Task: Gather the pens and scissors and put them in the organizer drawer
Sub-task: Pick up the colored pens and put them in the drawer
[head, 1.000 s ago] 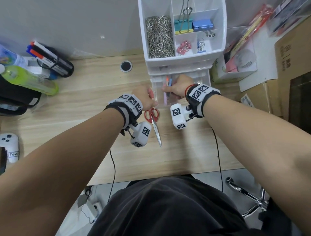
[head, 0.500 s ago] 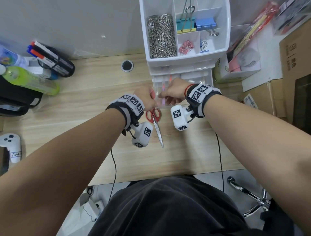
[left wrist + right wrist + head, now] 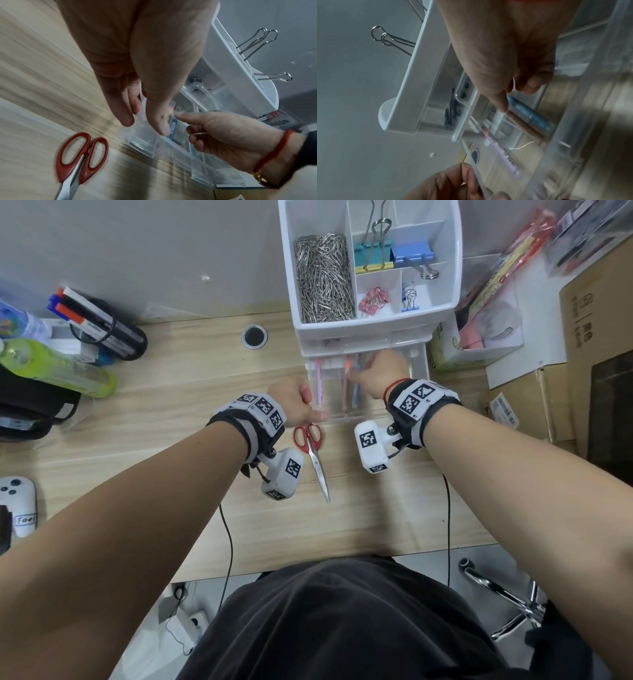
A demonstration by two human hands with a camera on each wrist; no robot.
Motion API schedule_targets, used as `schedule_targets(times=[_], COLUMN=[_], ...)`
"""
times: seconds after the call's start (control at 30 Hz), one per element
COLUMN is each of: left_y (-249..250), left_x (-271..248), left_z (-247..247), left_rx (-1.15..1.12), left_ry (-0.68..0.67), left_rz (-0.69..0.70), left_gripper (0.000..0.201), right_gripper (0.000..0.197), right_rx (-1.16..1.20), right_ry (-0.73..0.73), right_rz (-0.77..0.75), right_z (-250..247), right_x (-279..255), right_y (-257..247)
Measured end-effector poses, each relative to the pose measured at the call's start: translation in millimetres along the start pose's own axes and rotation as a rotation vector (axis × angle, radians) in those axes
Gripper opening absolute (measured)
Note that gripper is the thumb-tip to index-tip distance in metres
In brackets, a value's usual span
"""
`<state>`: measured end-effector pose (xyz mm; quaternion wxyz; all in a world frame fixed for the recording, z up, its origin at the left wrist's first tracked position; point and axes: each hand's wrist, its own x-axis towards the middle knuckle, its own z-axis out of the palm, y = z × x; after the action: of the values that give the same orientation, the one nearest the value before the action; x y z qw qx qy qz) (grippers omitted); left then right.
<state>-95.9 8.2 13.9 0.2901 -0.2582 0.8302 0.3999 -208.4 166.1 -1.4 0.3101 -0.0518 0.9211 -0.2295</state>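
The organizer's clear drawer (image 3: 420, 364) (image 3: 180, 151) (image 3: 573, 135) is pulled out over the wooden desk. Three pens lie in it: lilac (image 3: 319, 386) (image 3: 501, 151), brown (image 3: 344, 393) (image 3: 525, 128) and blue (image 3: 356, 392) (image 3: 530, 115). My left hand (image 3: 298, 402) (image 3: 144, 121) pinches the drawer's left wall near the front corner. My right hand (image 3: 376, 371) (image 3: 517, 97) hovers over the drawer; its straight thumb touches the brown pen's end, and its other fingers curl loosely around nothing. Red-handled scissors (image 3: 313, 450) (image 3: 80, 152) lie closed on the desk just in front of the drawer, blades toward me.
The white organizer (image 3: 370, 326) holds paper clips and binder clips on top. At the left are bundled markers (image 3: 99, 323), a green bottle (image 3: 58, 368) and a white controller (image 3: 19, 501). Cardboard boxes (image 3: 596, 344) crowd the right. A cable grommet (image 3: 254, 336) sits behind.
The pens that my right hand held over the drawer now lie in it, and that hand has shifted right. My left hand still holds the drawer; the scissors have not moved.
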Motion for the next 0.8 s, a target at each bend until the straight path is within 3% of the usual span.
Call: schedule_targets(times=[0.13, 0.3, 0.4, 0.5, 0.63, 0.73, 0.8], left_y=[2, 2, 1, -1, 4, 8, 10], left_x=[-2, 2, 1, 0, -3, -7, -9], left_z=[0, 6, 8, 8, 7, 7, 7], left_rx=[0.093, 0.132, 0.137, 0.117, 0.122, 0.076, 0.086], left_ry=[-0.029, 0.025, 0.045, 0.051, 0.072, 0.130, 0.140], left_rz=[0.014, 0.018, 0.020, 0.012, -0.005, 0.001, 0.010], left_gripper=[0.057, 0.060, 0.060, 0.060, 0.067, 0.106, 0.133], right_gripper=[0.033, 0.028, 0.029, 0.038, 0.020, 0.013, 0.019], right_rx=[-0.032, 0.066, 0.128, 0.117, 0.059, -0.104, -0.166], right_ry=[0.024, -0.116, -0.193, -0.234, -0.226, -0.096, -0.058], right_rz=[0.084, -0.086, -0.112, -0.124, -0.116, -0.114, -0.054], right_z=[2, 16, 20, 9, -31, -68, -89], right_x=[3, -1, -5, -10, -18, -27, -34], right_y=[6, -9, -14, -9, 12, 38, 56])
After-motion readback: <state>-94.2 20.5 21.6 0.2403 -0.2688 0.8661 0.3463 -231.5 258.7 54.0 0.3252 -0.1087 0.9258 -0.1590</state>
